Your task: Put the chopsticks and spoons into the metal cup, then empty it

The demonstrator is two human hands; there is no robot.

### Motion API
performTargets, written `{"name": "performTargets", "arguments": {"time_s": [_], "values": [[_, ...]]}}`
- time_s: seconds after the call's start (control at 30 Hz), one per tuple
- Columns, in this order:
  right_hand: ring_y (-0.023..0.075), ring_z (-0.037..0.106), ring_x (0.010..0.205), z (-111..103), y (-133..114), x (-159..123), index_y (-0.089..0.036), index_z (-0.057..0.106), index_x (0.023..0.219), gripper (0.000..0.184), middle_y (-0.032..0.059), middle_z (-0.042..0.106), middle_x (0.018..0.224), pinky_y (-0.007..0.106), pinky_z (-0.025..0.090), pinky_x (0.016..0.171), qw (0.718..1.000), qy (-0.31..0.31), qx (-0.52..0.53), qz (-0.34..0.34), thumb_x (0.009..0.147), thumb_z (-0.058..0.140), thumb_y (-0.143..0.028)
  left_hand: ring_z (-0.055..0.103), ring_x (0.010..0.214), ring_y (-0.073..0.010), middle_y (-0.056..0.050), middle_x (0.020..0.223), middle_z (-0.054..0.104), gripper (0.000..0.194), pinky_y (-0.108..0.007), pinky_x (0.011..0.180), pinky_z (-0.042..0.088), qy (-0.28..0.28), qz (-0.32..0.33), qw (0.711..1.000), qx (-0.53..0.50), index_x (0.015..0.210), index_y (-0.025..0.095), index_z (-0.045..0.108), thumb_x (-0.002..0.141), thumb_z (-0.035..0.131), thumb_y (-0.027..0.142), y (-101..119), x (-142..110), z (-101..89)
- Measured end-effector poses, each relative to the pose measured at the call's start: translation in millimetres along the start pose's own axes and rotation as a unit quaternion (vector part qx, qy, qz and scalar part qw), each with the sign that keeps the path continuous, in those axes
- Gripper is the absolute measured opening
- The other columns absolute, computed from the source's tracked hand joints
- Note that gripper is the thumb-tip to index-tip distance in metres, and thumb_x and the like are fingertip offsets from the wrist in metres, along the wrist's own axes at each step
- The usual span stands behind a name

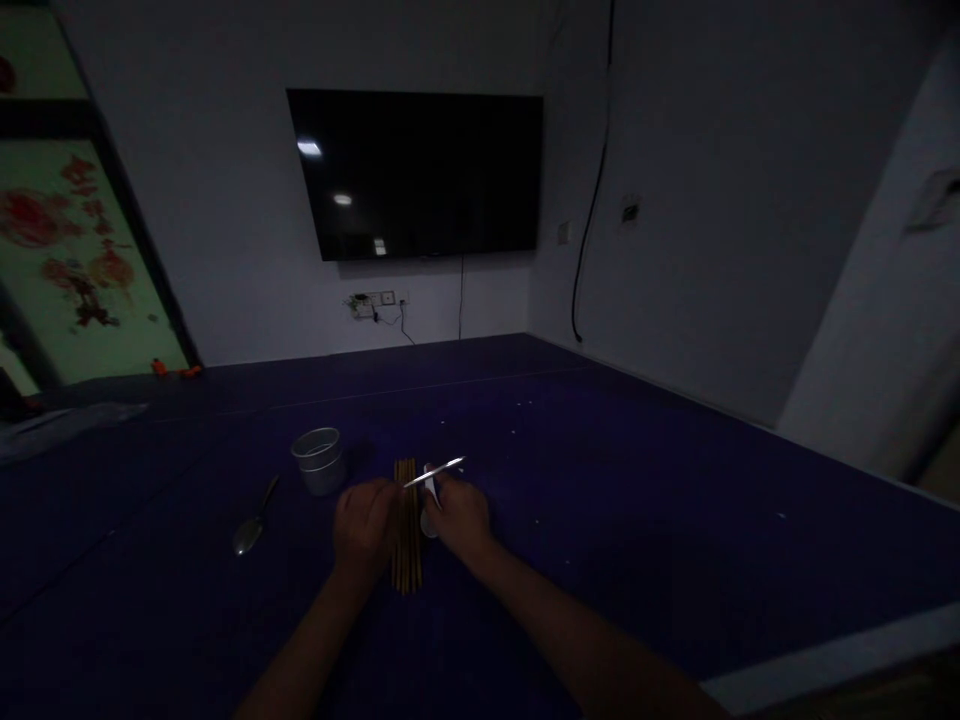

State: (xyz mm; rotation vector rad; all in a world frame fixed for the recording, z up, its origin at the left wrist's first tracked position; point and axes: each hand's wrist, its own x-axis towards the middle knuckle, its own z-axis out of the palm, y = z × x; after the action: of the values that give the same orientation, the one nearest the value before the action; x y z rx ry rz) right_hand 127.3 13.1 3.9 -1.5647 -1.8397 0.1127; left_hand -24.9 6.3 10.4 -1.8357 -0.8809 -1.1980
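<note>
My left hand (365,525) is closed beside the left edge of a row of thin yellow-brown sticks (407,560), which look like chopsticks, lying on the blue floor surface. A narrow shiny strip (439,472) runs from its fingertips up and rightward, past my right hand. Opposite, my right hand (463,515) is closed on a small white rounded object (429,526), partly hidden by the fingers; dim light keeps me from telling its kind. To the left stand a metal cup (320,470) and, lying flat, a metal spoon (250,534).
A blue surface (637,560) stretches to the walls, with small white specks on it. Crumpled clear plastic (67,428) and orange items (176,370) lie far left. A television (420,175) hangs on the back wall, above sockets with cords (381,300).
</note>
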Motion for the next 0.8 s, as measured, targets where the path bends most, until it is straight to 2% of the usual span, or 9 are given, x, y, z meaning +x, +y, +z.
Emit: {"name": "performTargets", "arguments": {"time_s": [0.07, 0.17, 0.3, 0.37, 0.57, 0.7, 0.8], "values": [[0.0144, 0.058, 0.061, -2, -5, -7, -0.02, 0.065, 0.095, 0.026, 0.0021, 0.065, 0.068, 0.022, 0.036, 0.058, 0.996, 0.023, 0.078, -0.043, 0.085, 0.045, -0.032, 0.058, 0.076, -0.0161, -0.006, 0.079, 0.064, 0.011, -0.029, 0.071, 0.042, -0.017, -0.004, 1.0, -0.019, 0.087, 0.016, 0.057, 0.086, 0.047, 0.018, 1, -3, 3.7], [0.0115, 0.053, 0.057, -1, -12, -16, -0.019, 0.064, 0.092, 0.028, -0.0009, 0.06, 0.064, 0.021, 0.036, 0.056, 0.965, 0.039, 0.244, -0.092, 0.086, 0.042, -0.034, 0.059, 0.076, -0.0162, -0.006, 0.08, 0.064, 0.014, -0.029, 0.068, 0.043, -0.039, -0.022, 0.997, -0.055, 0.088, 0.016, 0.058, 0.087, 0.044, 0.019, -2, -5, 7.1], [0.0115, 0.051, 0.057, 4, -16, -18, -0.017, 0.063, 0.088, 0.042, -0.0009, 0.056, 0.061, 0.021, 0.037, 0.054, 0.913, 0.055, 0.402, -0.047, 0.091, 0.031, -0.043, 0.059, 0.078, -0.0155, -0.007, 0.082, 0.064, 0.016, -0.028, 0.068, 0.045, -0.05, -0.024, 0.993, -0.106, 0.093, 0.016, 0.058, 0.088, 0.043, 0.018, -1, -8, 8.8], [0.0117, 0.051, 0.056, 6, -17, -16, -0.017, 0.062, 0.08, 0.044, -0.0006, 0.055, 0.061, 0.021, 0.037, 0.054, 0.901, 0.066, 0.427, -0.021, 0.091, 0.032, -0.046, 0.059, 0.08, -0.0158, -0.007, 0.085, 0.064, 0.019, -0.028, 0.069, 0.046, -0.06, -0.012, 0.991, -0.123, 0.098, 0.016, 0.058, 0.088, 0.042, 0.018, 1, -10, 10.3], [0.0119, 0.049, 0.055, 4, -13, -8, -0.019, 0.052, 0.066, 0.042, -0.0012, 0.053, 0.059, 0.022, 0.036, 0.053, 0.899, 0.138, 0.416, 0.03, 0.09, 0.032, -0.048, 0.059, 0.083, -0.0165, -0.009, 0.093, 0.064, 0.032, -0.029, 0.072, 0.047, -0.122, 0.005, 0.98, -0.154, 0.119, 0.018, 0.05, 0.089, 0.039, 0.02, 8, -11, 17.3], [0.012, 0.048, 0.053, -3, -6, 0, -0.019, 0.051, 0.071, 0.042, -0.002, 0.051, 0.058, 0.023, 0.036, 0.052, 0.88, 0.181, 0.433, 0.067, 0.089, 0.03, -0.05, 0.059, 0.084, -0.0195, -0.01, 0.091, 0.064, 0.033, -0.031, 0.072, 0.046, -0.15, -0.02, 0.978, -0.142, 0.115, 0.016, 0.052, 0.086, 0.047, 0.031, 8, -11, 16.4], [0.0124, 0.047, 0.052, -5, 0, 5, -0.019, 0.05, 0.07, 0.041, -0.0027, 0.049, 0.056, 0.023, 0.036, 0.052, 0.871, 0.208, 0.435, 0.093, 0.088, 0.031, -0.051, 0.058, 0.075, -0.0185, -0.007, 0.08, 0.064, 0.027, -0.03, 0.066, 0.043, -0.184, -0.024, 0.973, -0.138, 0.102, 0.017, 0.059, 0.085, 0.046, 0.034, 6, -13, 14.9]]}}
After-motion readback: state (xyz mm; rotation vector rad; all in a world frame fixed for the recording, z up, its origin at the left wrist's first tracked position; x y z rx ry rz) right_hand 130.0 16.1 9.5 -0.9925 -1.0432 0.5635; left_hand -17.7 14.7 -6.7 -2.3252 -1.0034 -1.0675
